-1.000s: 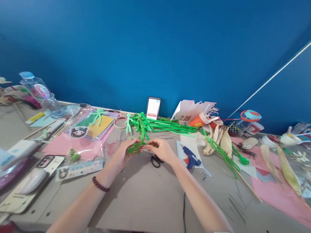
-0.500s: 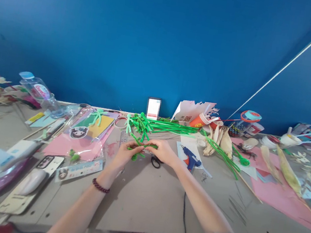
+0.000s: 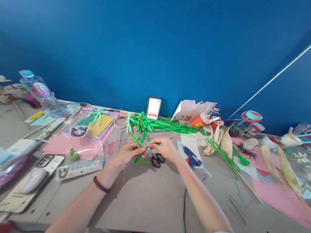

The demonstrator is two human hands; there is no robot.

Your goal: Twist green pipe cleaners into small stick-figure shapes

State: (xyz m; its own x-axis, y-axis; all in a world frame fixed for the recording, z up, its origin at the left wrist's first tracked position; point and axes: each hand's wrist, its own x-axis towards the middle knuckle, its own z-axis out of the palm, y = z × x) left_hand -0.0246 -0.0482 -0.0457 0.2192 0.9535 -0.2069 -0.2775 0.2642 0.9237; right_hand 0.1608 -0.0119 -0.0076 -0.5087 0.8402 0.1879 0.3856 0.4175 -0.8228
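My left hand [image 3: 127, 154] pinches a green pipe cleaner [image 3: 137, 161], whose fuzzy bent ends stick out above and below the fingers. Close beside it on the right, my right hand [image 3: 165, 148] has its fingertips closed at another end of the same green stem; the tip is small and partly hidden. Black-handled scissors [image 3: 157, 160] lie on the table just under my right hand, blades pointing toward the left fingers. Right behind the hands is a heap of twisted green pipe cleaners [image 3: 140, 123], with long straight green stems [image 3: 175, 128] beside it.
A blue glue gun [image 3: 192, 157] lies on white paper to the right. At the left are a plastic bag with coloured paper [image 3: 83, 133], a phone [image 3: 46, 161] and a white mouse [image 3: 32, 181]. A black cable [image 3: 184, 209] crosses the front. A screen [image 3: 153, 106] leans on the wall.
My right hand has shifted slightly right and up, away from the left fingers. More of the scissors now shows. My left hand keeps its hold on the green pipe cleaner.
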